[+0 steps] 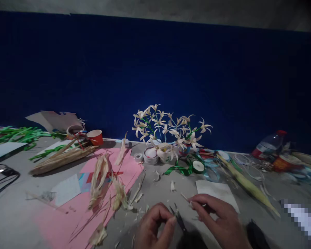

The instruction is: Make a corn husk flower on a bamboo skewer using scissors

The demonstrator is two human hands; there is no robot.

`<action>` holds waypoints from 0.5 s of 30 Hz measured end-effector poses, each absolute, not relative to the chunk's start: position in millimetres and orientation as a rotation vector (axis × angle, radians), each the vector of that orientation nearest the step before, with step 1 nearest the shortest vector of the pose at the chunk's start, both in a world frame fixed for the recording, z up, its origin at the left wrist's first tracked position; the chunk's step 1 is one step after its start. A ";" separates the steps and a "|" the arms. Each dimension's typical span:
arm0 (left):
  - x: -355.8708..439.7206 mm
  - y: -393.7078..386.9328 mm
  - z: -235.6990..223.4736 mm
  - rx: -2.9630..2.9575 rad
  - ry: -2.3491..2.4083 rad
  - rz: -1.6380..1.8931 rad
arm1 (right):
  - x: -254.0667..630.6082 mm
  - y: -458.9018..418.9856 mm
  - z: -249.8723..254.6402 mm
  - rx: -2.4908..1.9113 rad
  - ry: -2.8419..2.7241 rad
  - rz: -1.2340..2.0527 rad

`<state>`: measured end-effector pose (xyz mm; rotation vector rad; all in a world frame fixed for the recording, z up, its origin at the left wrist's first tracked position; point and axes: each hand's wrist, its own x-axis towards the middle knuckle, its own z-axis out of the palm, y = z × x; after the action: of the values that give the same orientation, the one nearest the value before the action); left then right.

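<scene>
My right hand (219,216) is closed in a pinch, with a small pale strip (184,196) sticking out from its fingertips. To its left, my left hand (157,224) has thumb and forefinger pressed together; whatever may be between them is too small to make out. A pair of scissors (180,218) lies between both hands, blades pointing away from me, its handles lost in shadow. Beyond the hands, a pale petal-like scrap (172,186) rests on the table. A white sheet of paper (217,192) lies partly behind my right hand.
White handmade flowers (159,121) stand in cups at the back. Green ribbon (180,168) and a ribbon spool (198,166) lie before them. Dried corn husks (100,180) cover pink paper (137,169) at left. A whole husk (248,185) and a plastic bottle (271,145) are at right.
</scene>
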<state>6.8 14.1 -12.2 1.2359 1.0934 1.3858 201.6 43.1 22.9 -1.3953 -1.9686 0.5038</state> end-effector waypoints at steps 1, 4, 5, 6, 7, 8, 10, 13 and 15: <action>10.6 13.9 -10.0 1.316 1.117 1.423 | 200.8 35.4 25.0 -1.368 -1.855 0.578; 19.2 12.4 -2.3 1.520 1.187 1.496 | 197.3 19.0 27.1 -1.301 -1.531 0.736; 21.1 11.7 -0.1 1.564 1.204 1.501 | 196.4 15.7 27.0 -1.283 -1.447 0.754; 22.6 11.0 1.5 1.594 1.214 1.503 | 195.8 13.2 26.9 -1.269 -1.370 0.765; 23.8 10.4 2.5 1.613 1.217 1.504 | 195.3 11.6 27.1 -1.257 -1.316 0.787; 24.6 9.8 3.1 1.624 1.214 1.505 | 194.7 10.5 27.7 -1.248 -1.276 0.815; 25.7 8.5 3.4 1.623 1.203 1.503 | 192.3 9.0 30.6 -1.238 -1.227 0.883; 26.5 6.4 4.3 1.595 1.199 1.475 | 184.1 5.9 37.9 -1.238 -1.125 0.978; 26.7 4.8 6.0 1.580 1.197 1.452 | 177.5 3.3 42.2 -1.234 -1.020 1.025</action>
<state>26.7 4.8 6.0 1.5799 1.1975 1.4517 177.5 3.3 42.2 -1.2342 -1.0203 1.0251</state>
